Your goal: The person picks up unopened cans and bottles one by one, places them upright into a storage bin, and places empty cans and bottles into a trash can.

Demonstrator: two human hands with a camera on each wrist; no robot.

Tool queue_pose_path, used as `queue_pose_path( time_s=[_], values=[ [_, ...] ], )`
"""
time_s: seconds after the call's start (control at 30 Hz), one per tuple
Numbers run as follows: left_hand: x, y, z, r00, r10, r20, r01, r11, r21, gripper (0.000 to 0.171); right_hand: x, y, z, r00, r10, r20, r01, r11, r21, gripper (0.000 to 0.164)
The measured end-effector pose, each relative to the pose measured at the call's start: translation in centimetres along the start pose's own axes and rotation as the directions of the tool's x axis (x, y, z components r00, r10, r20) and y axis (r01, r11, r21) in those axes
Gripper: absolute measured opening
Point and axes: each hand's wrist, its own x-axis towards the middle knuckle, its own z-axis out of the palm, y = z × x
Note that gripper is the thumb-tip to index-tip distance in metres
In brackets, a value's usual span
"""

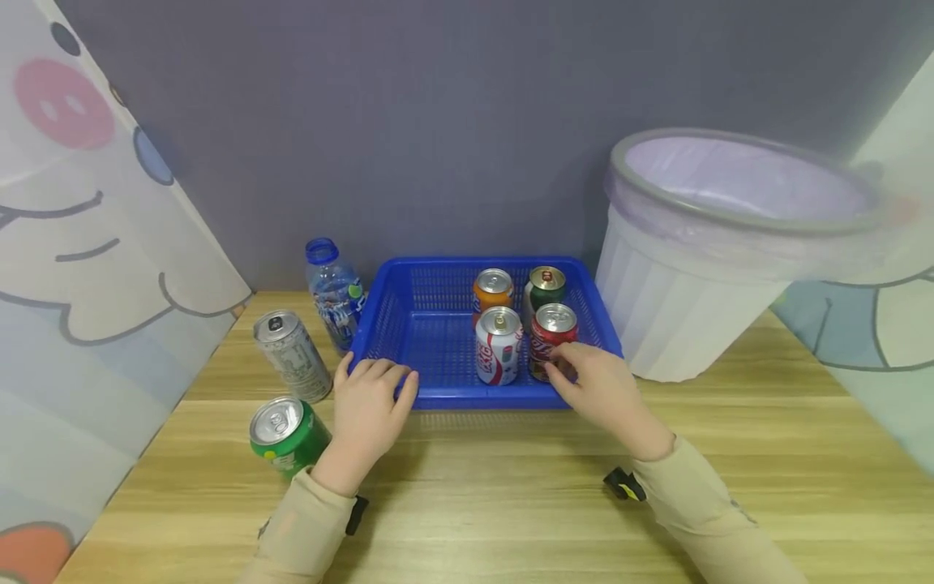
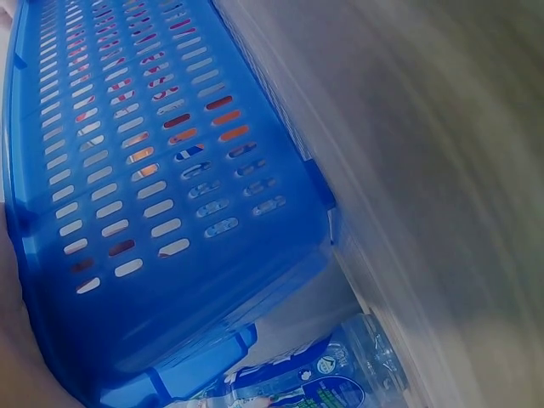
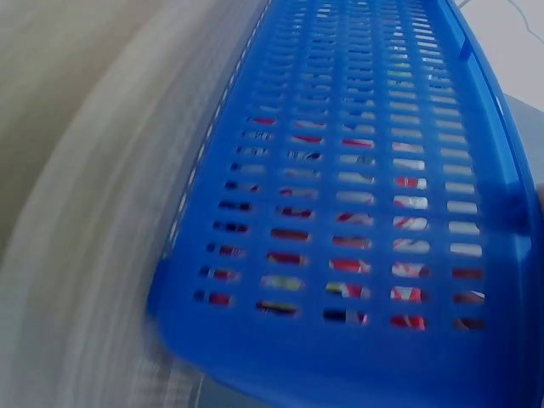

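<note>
In the head view a blue plastic basket (image 1: pixel 409 397) sits on the wooden table with several drink cans standing in its right half. My left hand (image 1: pixel 367 405) rests at the front left corner of the rim, fingers loosely bent. My right hand (image 1: pixel 601 385) reaches over the front right rim, its thumb and fingertips right at a red can (image 1: pixel 541 345). To the left of that can stands a white and red can (image 1: pixel 498 353). Behind them are an orange can (image 1: pixel 483 296) and a dark green can (image 1: pixel 543 296). Both wrist views show the slotted basket wall (image 2: pixel 161 280) up close.
Left of the basket stand a clear bottle (image 1: pixel 336 300) with a blue neck, a silver can (image 1: pixel 295 361) and a green can (image 1: pixel 302 446). A white bin (image 1: pixel 671 292) with a lined rim stands to the right. A grey wall (image 1: pixel 438 122) rises behind.
</note>
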Motion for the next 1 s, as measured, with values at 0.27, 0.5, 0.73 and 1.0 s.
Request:
queue_pose_path(
  time_s=[0.27, 0.5, 0.73, 1.0],
  values=[
    [-0.1, -0.1, 0.0, 1.0, -0.013, 0.024, 0.013, 1.0, -0.011, 0.028, -1.4, 1.3, 0.4, 0.979, -0.151, -0.138, 0.141, 0.987, -0.08, 0.021],
    [-0.3, -0.1, -0.8, 0.996, -0.019, 0.089, 0.023, 0.999, -0.043, 0.03, -1.6, 1.6, 1.0, 0.958, -0.197, -0.208, 0.181, 0.979, -0.091, 0.032],
    [-0.6, 0.1, -2.0, 0.978, -0.002, 0.206, 0.019, 0.997, -0.077, 0.029, -1.8, 1.4, 1.2, 0.952, -0.195, -0.235, 0.175, 0.979, -0.102, 0.033],
    [-0.7, -0.5, -4.1, 0.95, 0.148, 0.276, -0.109, 0.982, -0.153, 0.027, -1.7, 1.6, 1.4, 0.951, -0.197, -0.237, 0.174, 0.978, -0.114, 0.034]
  ],
)
